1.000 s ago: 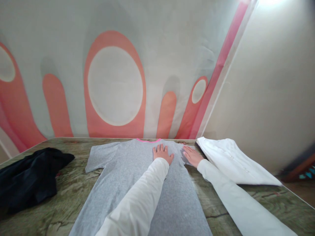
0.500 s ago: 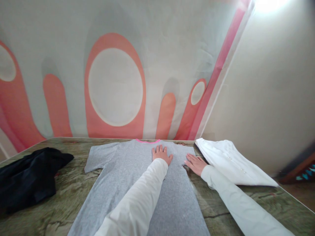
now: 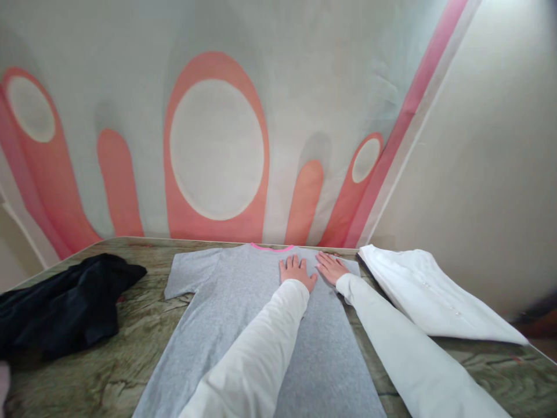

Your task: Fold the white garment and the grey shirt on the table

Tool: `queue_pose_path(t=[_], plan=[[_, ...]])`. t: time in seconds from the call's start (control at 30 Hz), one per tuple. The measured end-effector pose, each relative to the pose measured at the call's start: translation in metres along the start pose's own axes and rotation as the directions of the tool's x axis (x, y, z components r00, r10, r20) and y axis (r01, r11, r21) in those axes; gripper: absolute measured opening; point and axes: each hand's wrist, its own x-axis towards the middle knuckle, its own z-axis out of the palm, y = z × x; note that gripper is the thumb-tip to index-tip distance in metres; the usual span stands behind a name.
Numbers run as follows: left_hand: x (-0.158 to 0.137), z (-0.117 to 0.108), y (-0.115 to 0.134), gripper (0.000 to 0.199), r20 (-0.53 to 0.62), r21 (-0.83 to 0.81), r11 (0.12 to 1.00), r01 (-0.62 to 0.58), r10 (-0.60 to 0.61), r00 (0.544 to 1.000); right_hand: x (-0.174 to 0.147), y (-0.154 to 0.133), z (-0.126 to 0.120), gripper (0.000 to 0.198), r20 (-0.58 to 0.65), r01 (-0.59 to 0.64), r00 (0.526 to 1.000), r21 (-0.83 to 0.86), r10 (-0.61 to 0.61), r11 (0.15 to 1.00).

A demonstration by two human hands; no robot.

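A grey short-sleeved T-shirt [image 3: 235, 290] with a pink neckline lies spread out on the table, collar toward the wall. My left hand [image 3: 298, 273] rests flat on its upper chest, just right of the collar, fingers apart. Beside it, my right hand [image 3: 331, 268] lies flat near the right shoulder, fingers stretched out and pointing up and left. Part of the right sleeve is hidden under my right hand and forearm. Neither hand grips the cloth.
To the right lies a folded white garment [image 3: 435, 293] near the table edge. A crumpled black garment [image 3: 73, 307] sits at the left. Behind the wood-patterned table [image 3: 143, 325] rises a wall [image 3: 287, 87] with pink and orange shapes.
My right hand has slid from the right sleeve inward and up to the shoulder, closer to my left hand. My left hand stays on the chest. The view has shifted slightly left.
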Motion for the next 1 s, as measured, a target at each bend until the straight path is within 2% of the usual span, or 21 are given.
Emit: queue_pose_path(t=[0.23,0.5,0.63,0.73,0.8,0.87,0.9,1.0], plan=[[-0.001,-0.003,-0.001,0.070,0.015,0.014,1.000,0.004,-0.004,1.000,-0.004,0.017,-0.004,0.062,0.001,-0.095,0.995,-0.026,0.095,0.995],[0.003,0.000,-0.001,0.071,0.001,0.016,1.000,0.010,-0.010,1.000,-0.036,0.041,-0.006,0.059,0.000,-0.161,0.987,-0.045,0.161,0.986],[0.003,0.000,-0.001,0.070,0.018,0.025,1.000,0.017,-0.017,1.000,-0.046,0.038,-0.017,0.057,-0.043,-0.186,0.982,-0.033,0.184,0.982],[0.004,0.002,-0.001,0.070,0.009,0.030,0.999,0.015,-0.016,1.000,-0.061,0.013,-0.022,0.053,-0.070,-0.093,0.993,-0.019,0.092,0.995],[0.003,0.003,-0.001,0.071,-0.006,0.032,0.999,0.011,-0.010,1.000,-0.082,-0.009,-0.021,0.052,-0.091,0.088,0.992,0.001,-0.088,0.996],[0.003,0.002,0.000,0.072,-0.013,0.034,0.999,0.007,-0.007,1.000,-0.109,-0.026,-0.021,0.052,-0.101,0.286,0.954,0.019,-0.282,0.958],[0.003,0.002,0.000,0.072,-0.010,0.035,0.999,0.006,-0.005,1.000,-0.123,-0.032,-0.021,0.052,-0.096,0.336,0.938,0.022,-0.333,0.942],[0.002,0.000,0.001,0.070,0.006,0.036,0.999,0.001,-0.001,1.000,-0.160,-0.034,-0.025,0.055,-0.088,0.330,0.941,0.021,-0.327,0.944]])
